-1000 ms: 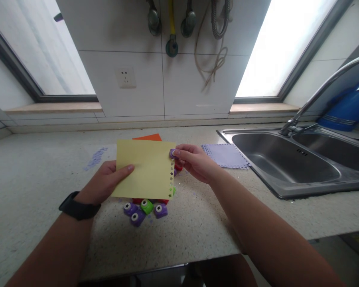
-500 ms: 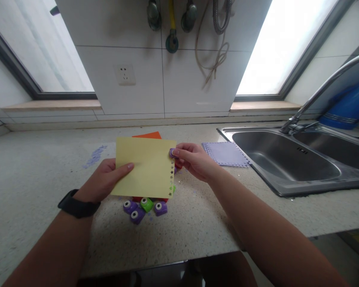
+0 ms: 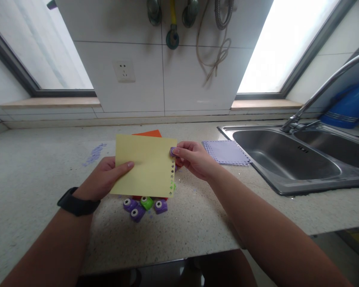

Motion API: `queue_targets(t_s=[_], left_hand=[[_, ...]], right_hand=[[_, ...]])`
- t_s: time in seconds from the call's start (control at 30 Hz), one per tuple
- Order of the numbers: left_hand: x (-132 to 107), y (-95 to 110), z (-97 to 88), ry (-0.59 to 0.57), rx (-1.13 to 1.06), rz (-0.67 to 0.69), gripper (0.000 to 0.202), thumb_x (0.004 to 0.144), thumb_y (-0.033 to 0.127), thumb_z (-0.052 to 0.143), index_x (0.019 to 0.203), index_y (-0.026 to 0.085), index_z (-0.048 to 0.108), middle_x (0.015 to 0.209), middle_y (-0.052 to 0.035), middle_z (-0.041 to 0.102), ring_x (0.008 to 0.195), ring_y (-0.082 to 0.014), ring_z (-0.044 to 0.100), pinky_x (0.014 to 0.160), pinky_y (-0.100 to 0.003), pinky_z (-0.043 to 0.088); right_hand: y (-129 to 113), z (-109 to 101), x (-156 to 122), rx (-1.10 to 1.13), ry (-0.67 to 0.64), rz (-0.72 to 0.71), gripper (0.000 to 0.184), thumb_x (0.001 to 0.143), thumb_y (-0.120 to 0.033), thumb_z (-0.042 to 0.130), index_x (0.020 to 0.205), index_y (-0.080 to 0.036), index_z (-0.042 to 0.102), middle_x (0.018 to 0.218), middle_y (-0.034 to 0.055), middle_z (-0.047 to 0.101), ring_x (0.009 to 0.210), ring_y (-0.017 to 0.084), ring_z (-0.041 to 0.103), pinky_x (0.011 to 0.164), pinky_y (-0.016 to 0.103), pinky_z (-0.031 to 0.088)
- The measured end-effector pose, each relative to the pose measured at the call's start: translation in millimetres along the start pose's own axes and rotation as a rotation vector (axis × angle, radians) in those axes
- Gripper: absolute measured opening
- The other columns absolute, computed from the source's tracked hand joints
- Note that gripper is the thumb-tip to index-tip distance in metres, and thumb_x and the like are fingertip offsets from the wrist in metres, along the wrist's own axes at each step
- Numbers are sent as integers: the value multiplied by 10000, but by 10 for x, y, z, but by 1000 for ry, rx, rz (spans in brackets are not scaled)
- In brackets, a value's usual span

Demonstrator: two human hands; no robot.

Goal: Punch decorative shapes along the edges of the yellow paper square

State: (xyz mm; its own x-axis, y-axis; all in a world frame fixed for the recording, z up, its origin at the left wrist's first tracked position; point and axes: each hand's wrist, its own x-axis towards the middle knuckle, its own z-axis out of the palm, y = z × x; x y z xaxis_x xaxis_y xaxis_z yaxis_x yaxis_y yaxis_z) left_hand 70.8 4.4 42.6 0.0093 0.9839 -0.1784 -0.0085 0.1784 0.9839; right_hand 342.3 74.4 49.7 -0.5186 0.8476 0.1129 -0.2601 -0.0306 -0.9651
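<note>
My left hand [image 3: 103,180] pinches the left edge of a pale yellow paper sheet [image 3: 144,169] held above the counter, thumb on top. A column of star-shaped holes runs down the sheet's right edge. My right hand [image 3: 193,159] is closed on a small purple punch [image 3: 172,152] clamped over the sheet's upper right corner. Below the sheet lie several small punches, purple [image 3: 137,213] and green [image 3: 146,202], with something red partly hidden under the paper.
An orange sheet [image 3: 148,133] peeks out behind the yellow one. A lilac sheet with a punched border [image 3: 226,152] lies by the steel sink [image 3: 290,159]. Purple paper scraps [image 3: 95,153] dot the speckled counter [image 3: 32,171]. Hoses hang on the tiled wall.
Both hands and the yellow sheet stay almost still. The view has tilted slightly, so everything sits a little lower and nearer.
</note>
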Motion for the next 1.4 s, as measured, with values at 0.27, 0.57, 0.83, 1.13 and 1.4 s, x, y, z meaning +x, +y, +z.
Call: queue_targets(t_s=[0.27,0.57,0.83,1.13,1.4], left_hand=[[-11,-1,0,3,-5,-6,337,733,410,839,977,180,805,783,-108,813,667,-325,772,531,-387,630],[13,-28,-40,15,25,10,346,736,429,834,978,183,806,773,-103,809,654,-312,768,528,-375,628],[10,-17,-35,1,23,13,354,751,427,827,1001,178,800,775,-104,807,646,-306,767,512,-363,623],[2,-7,-18,-3,19,13,349,738,425,831,973,169,795,772,-104,809,665,-321,775,528,-376,633],[-15,14,-22,-14,44,15,271,787,394,798,958,183,784,779,-78,811,704,-296,782,568,-358,641]], right_hand=[[7,19,4,6,18,7,313,756,-394,847,714,-182,620,614,-29,533,533,93,448,506,265,423],[8,31,7,14,29,14,294,758,-385,843,728,-185,630,611,-28,523,534,95,443,501,269,426],[18,19,6,0,18,3,294,773,-402,832,730,-197,626,603,-30,522,537,101,447,509,274,440],[10,16,8,-8,21,-2,316,754,-408,849,730,-188,624,606,-30,531,533,93,450,510,265,450],[21,6,14,1,23,-13,290,773,-371,837,735,-174,627,603,-33,538,523,85,460,480,244,424]])
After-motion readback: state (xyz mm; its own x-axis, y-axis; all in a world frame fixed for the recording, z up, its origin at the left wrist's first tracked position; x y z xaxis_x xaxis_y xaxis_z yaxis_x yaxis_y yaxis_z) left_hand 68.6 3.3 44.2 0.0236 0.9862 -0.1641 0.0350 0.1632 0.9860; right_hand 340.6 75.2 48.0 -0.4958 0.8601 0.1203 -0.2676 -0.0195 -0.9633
